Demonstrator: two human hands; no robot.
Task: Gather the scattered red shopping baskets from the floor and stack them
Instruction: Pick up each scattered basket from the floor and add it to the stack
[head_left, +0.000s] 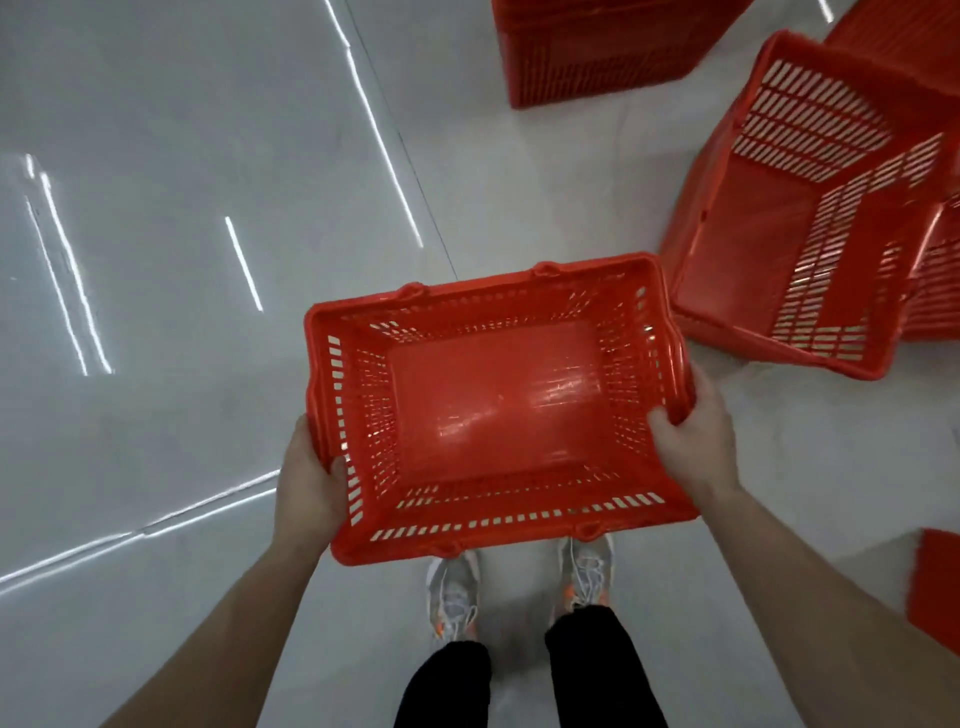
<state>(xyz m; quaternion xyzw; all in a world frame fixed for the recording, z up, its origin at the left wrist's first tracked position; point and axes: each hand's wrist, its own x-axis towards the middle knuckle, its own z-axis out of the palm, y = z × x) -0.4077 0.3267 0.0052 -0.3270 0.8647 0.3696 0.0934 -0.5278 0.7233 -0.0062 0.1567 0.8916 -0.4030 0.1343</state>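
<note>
I hold an empty red shopping basket (493, 400) upright in front of me, above my feet. My left hand (309, 483) grips its left short rim, and my right hand (693, 431) grips its right short rim. To the right, a second red basket (753, 249) lies tipped on the floor with its opening facing me. Behind it, a further red basket (935, 280) is partly hidden at the frame's right edge. A red basket stack (587, 57) stands at the top, cut off by the frame.
The glossy grey floor (182, 208) stretches to the left with light streaks reflected on it. A corner of another red basket (935, 587) shows at the lower right edge. My two sneakers (452, 597) stand under the held basket.
</note>
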